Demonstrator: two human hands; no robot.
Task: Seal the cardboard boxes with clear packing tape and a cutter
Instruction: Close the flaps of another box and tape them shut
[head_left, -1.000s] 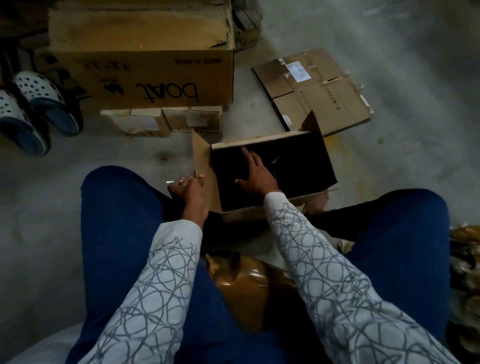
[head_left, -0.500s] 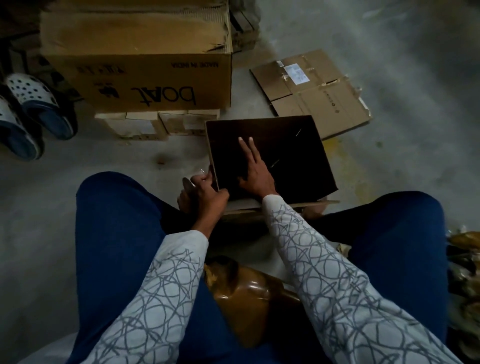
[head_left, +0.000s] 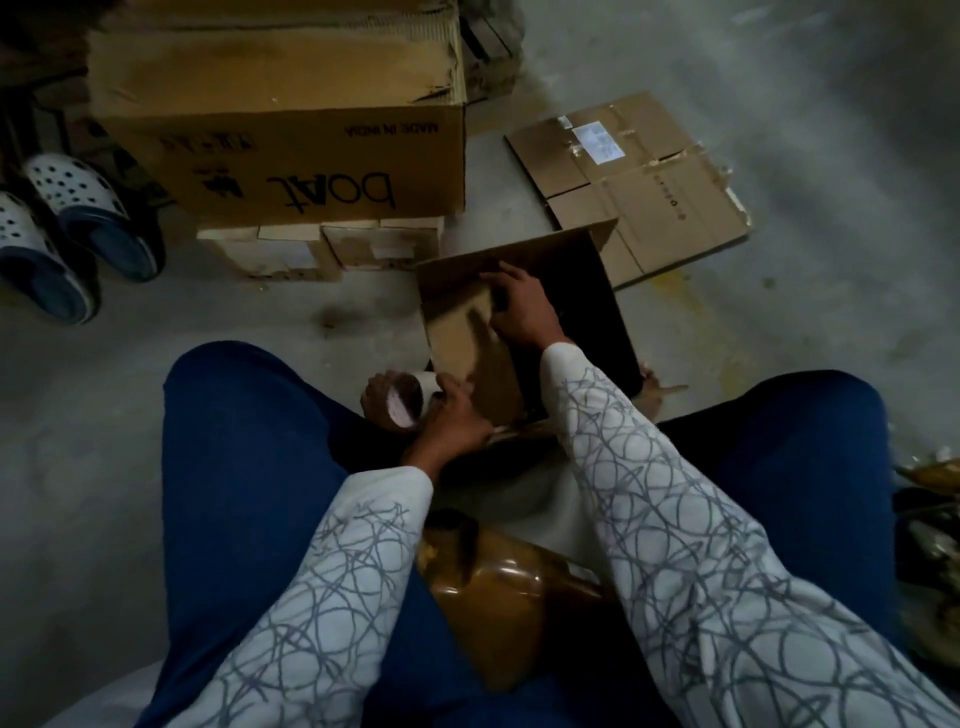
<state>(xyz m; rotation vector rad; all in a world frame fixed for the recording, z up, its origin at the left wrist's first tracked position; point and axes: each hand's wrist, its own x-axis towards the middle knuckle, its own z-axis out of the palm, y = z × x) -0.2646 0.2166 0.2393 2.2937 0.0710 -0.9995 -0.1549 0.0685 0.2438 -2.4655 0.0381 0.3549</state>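
A small cardboard box (head_left: 597, 291) lies on the floor between my knees, its right part dark, its left flap (head_left: 457, 322) brown. My right hand (head_left: 519, 312) rests on top where the flap meets the dark part, fingers curled at the flap's edge. At the box's near left corner, my left hand (head_left: 447, 415) grips a roll of clear packing tape (head_left: 402, 397). No cutter is visible.
A large "boAt" carton (head_left: 291, 150) sits on smaller boxes (head_left: 322, 249) at the back. A flattened carton (head_left: 639, 182) lies at the back right. Slippers (head_left: 67, 228) stand at the left. A shiny brown wrapped thing (head_left: 493, 587) lies in my lap.
The box's left flap has come over its top, showing brown card. My right hand moved to the flap's edge. My left hand brought the tape roll into plain view at the near corner.
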